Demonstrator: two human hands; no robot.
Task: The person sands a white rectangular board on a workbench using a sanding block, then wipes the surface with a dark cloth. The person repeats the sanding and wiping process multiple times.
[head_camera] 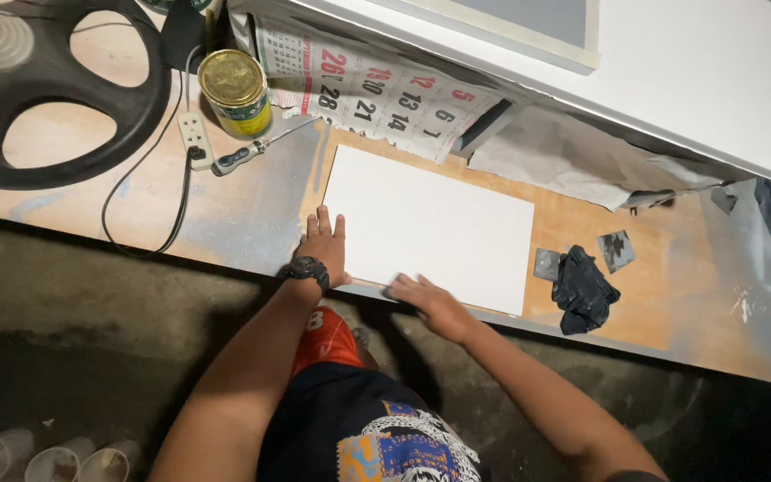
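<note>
While left hand [323, 245] lies flat on white panel [430, 228] — right hand [426, 299] fingers blurred, grip unclear.

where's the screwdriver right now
In the head view the screwdriver lies on the wooden workbench, upper left, just below the yellow tin can and right of the white power strip, beyond the left hand.
</note>
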